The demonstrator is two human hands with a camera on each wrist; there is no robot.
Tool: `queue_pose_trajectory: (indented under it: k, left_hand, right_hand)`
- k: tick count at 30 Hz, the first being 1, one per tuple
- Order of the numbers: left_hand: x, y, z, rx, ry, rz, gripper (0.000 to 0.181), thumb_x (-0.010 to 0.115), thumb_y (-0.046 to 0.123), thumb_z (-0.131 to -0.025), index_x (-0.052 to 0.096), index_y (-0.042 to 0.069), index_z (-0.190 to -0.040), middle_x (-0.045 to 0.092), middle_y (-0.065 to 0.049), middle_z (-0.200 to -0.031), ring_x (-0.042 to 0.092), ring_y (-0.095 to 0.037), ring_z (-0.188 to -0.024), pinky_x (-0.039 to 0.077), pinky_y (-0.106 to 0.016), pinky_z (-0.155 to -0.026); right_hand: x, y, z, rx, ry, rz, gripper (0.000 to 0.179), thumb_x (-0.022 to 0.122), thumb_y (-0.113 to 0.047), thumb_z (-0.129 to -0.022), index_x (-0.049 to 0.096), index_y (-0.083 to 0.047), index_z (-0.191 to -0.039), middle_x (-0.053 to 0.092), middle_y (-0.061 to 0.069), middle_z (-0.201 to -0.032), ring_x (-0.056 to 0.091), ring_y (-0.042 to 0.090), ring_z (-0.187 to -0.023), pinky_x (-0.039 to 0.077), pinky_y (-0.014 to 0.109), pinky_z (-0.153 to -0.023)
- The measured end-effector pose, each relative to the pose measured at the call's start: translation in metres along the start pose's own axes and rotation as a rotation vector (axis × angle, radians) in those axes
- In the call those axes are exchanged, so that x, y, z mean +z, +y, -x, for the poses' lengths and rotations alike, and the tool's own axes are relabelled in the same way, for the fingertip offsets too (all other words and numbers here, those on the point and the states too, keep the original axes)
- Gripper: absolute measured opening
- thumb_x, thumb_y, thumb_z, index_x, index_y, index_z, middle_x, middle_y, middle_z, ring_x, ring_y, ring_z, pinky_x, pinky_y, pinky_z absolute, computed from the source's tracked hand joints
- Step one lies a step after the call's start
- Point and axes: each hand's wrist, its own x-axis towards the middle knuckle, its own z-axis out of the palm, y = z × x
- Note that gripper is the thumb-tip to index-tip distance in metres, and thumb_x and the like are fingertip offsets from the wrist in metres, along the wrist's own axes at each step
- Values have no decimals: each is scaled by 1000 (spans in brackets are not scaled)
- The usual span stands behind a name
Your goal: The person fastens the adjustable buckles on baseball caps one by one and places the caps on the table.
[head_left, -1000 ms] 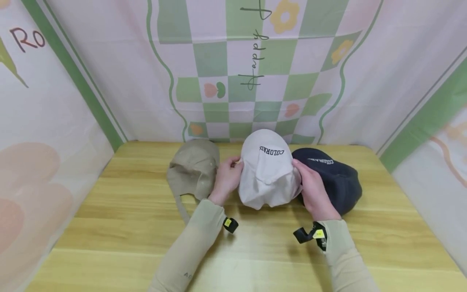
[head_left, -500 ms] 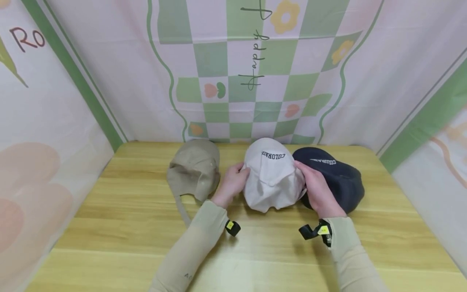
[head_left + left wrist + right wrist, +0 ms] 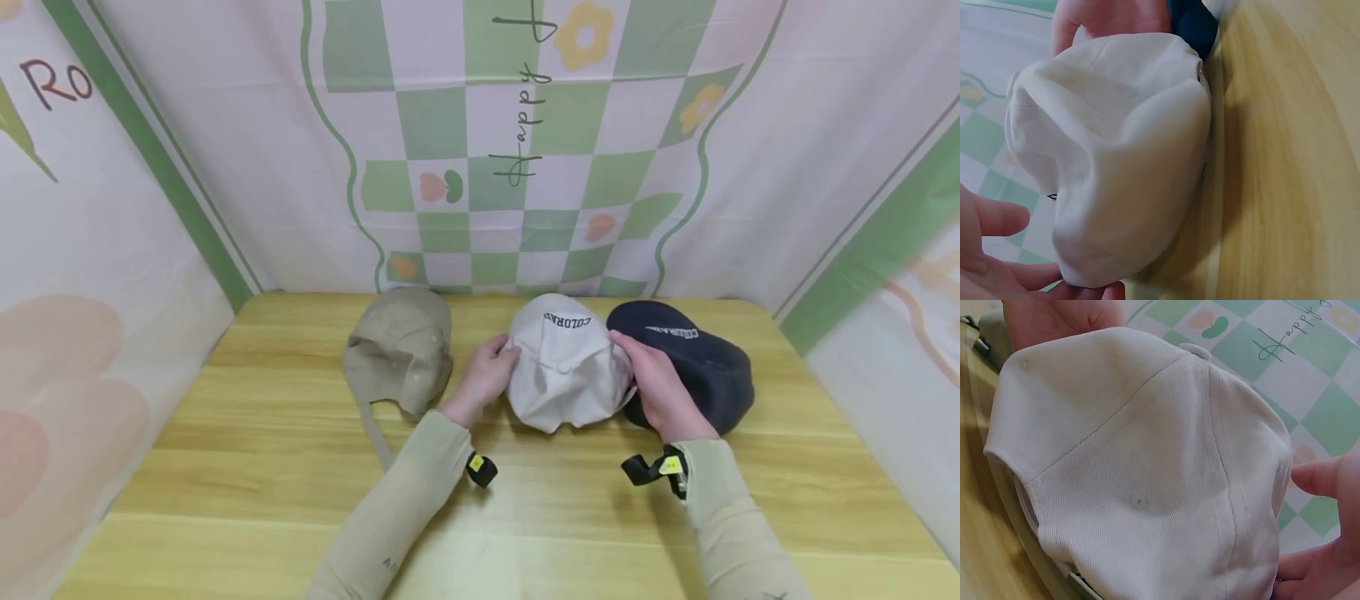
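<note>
In the head view a white baseball cap [image 3: 562, 383] with dark "COLORAD" lettering is at the middle of the table, between both hands. My left hand [image 3: 483, 379] grips its left side; the left wrist view shows fingers [image 3: 1041, 275] at the cap's edge and the thumb [image 3: 1007, 217] standing a little apart. My right hand [image 3: 656, 383] holds the right side, its thumb [image 3: 1316, 477] against the fabric and the other fingertips partly hidden behind the cap. A khaki cap [image 3: 408, 342] lies to the left, its strap trailing forward. On the right, a navy cap [image 3: 705, 375] is partly covered by my right hand.
The caps are near the back edge of a wooden table [image 3: 517, 533]. A curtain with green checks [image 3: 555, 187] hangs directly behind it, and pale printed curtains [image 3: 112, 275] stand at the sides. Black straps [image 3: 648, 471] project from both wrists.
Both hands have brought the white cap down toward the table, slightly nearer me and to the right. The navy cap has shifted slightly right; the khaki cap stays in place.
</note>
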Motion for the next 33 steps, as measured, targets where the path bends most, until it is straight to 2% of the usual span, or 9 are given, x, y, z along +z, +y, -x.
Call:
queue_pose_trajectory:
  k: [10, 16, 20, 22, 24, 27, 30, 33]
  left_hand:
    - [1, 1, -2, -38, -8, -3, 54, 53, 24, -106, 42, -4, -151, 43, -20, -154, 40, -33, -142, 31, -44, -117]
    - [2, 1, -5, -63, -3, 21, 55, 53, 26, -105, 41, 0, -152, 42, -17, -155, 41, -32, -141, 32, -44, -116]
    - [2, 0, -8, -61, 12, 28, 55, 55, 26, -105, 42, 0, -151, 43, -18, -154, 42, -32, -139, 33, -44, -116]
    - [1, -1, -9, -56, 19, 30, 54, 56, 26, -104, 43, -1, -150, 44, -19, -153, 43, -32, -139, 34, -44, -115]
    - [1, 0, -10, -58, 20, 27, 55, 56, 26, -104, 43, -1, -150, 44, -19, -153, 43, -33, -139, 33, -44, -116]
    - [0, 1, -10, -65, 23, 26, 55, 56, 27, -104, 42, 0, -151, 43, -19, -154, 42, -33, -139, 33, -45, -115]
    - [-1, 1, -11, -70, 31, 25, 56, 56, 28, -104, 42, 1, -151, 42, -18, -155, 42, -32, -139, 33, -45, -116]
    - [-2, 1, -12, -63, 39, 20, 55, 56, 28, -104, 42, 1, -151, 43, -18, -154, 42, -32, -139, 33, -45, -115]
  right_hand:
    - [-2, 1, -7, 6, -1, 15, 72, 49, -46, -106, 34, 5, -154, 27, 17, -162, 25, 27, -147, 19, 41, -121]
    - [-3, 2, -9, 24, -10, 41, 75, 50, -50, -105, 36, 5, -154, 28, 17, -161, 28, 27, -145, 21, 40, -120]
    - [-2, 3, -9, 25, -6, 97, 73, 50, -54, -104, 45, 4, -148, 39, 16, -151, 41, 23, -129, 36, 33, -107]
    - [-2, 3, -9, 21, 2, 128, 69, 49, -55, -103, 49, 2, -143, 43, 14, -142, 45, 21, -117, 39, 28, -95]
    - [-2, 3, -10, 18, 5, 144, 68, 49, -56, -104, 50, 1, -141, 44, 13, -137, 45, 19, -111, 40, 26, -89]
    - [-1, 4, -11, 17, -8, 137, 68, 48, -54, -105, 48, 0, -146, 43, 14, -144, 45, 21, -119, 40, 28, -95]
    - [-1, 5, -11, 11, -36, 115, 70, 45, -50, -107, 39, 1, -154, 36, 16, -157, 38, 25, -136, 36, 37, -110]
    - [0, 5, -12, -3, -57, 91, 68, 44, -45, -109, 33, 2, -156, 29, 18, -162, 31, 29, -144, 29, 46, -117]
